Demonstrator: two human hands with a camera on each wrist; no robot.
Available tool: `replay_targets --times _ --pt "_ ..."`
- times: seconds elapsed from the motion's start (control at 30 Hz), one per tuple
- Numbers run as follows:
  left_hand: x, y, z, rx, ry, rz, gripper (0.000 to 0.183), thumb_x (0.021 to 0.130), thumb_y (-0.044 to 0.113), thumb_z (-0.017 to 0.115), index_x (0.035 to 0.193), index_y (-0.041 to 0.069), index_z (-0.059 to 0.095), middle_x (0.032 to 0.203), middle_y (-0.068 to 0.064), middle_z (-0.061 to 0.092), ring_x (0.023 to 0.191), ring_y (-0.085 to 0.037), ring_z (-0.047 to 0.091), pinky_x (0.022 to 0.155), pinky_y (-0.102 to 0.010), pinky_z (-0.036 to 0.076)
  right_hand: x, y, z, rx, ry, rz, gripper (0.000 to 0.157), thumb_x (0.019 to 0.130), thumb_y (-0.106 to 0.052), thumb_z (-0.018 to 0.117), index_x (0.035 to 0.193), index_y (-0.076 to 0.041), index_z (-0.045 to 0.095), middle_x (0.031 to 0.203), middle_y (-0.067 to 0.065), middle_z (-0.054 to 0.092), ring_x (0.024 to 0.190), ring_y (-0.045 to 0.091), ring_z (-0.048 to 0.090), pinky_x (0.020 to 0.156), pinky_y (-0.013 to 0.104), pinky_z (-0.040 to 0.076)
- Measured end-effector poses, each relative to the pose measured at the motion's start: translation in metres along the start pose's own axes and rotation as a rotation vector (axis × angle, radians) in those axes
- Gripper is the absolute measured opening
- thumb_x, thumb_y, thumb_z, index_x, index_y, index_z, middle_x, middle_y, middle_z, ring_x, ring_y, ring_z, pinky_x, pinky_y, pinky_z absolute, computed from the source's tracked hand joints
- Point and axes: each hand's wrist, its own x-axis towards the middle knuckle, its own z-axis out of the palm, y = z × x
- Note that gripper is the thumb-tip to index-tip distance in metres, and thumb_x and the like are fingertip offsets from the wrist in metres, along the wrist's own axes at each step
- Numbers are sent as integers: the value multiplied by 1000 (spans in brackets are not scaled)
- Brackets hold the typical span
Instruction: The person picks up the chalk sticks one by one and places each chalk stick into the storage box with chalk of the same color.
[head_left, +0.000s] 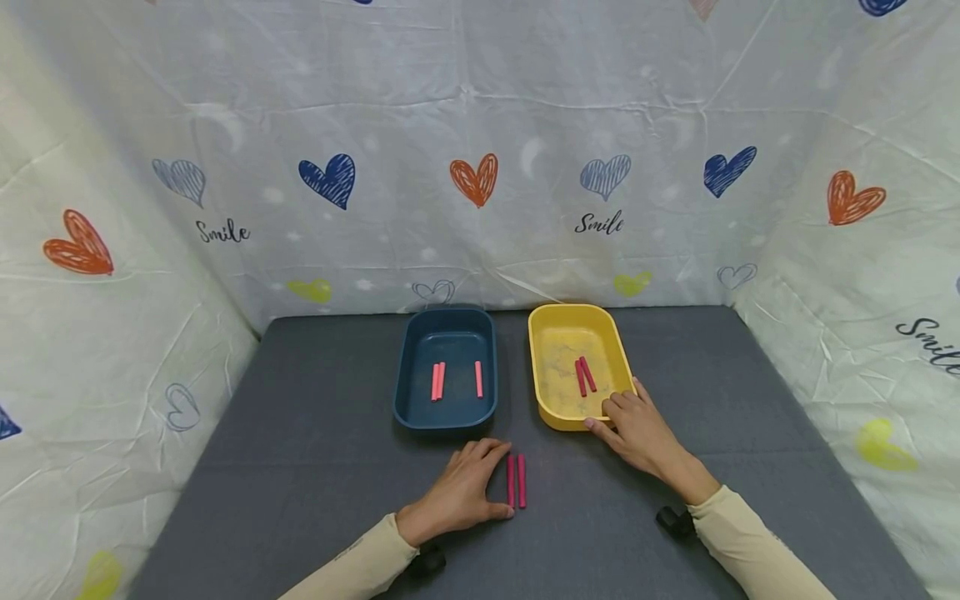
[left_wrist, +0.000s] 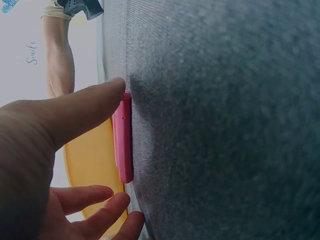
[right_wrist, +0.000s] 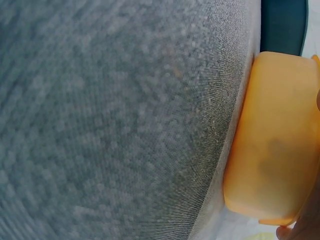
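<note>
Two dark pink sticks (head_left: 522, 482) lie side by side on the grey table, in front of the trays. Beside them is my left hand (head_left: 459, 490), its thumb by their near end and its fingers spread toward the far end. In the left wrist view a gap shows between the fingers and the pink stick (left_wrist: 126, 145); whether the thumb touches it is unclear. My right hand (head_left: 643, 429) holds the near right corner of the yellow tray (head_left: 551, 410), with finger and thumb around its rim. Two dark pink sticks (head_left: 581, 378) lie inside that tray.
A dark blue tray (head_left: 444, 422) stands left of the yellow one, with three light pink sticks (head_left: 478, 379) in it. White cloth (head_left: 405, 242) printed with hearts hangs behind the table (head_left: 322, 400) and along both sides.
</note>
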Motion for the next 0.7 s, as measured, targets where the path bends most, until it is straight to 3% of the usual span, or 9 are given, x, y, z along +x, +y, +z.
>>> replay_targets --times 0.7 --pt "0 -2 4 28 33 25 78 74 48 82 137 11 56 135 -5 54 124 -24 46 105 -50 39 0 0 -1 3 -17 8 33 95 -46 60 78 -18 54 73 -4 49 81 22 55 116 61 24"
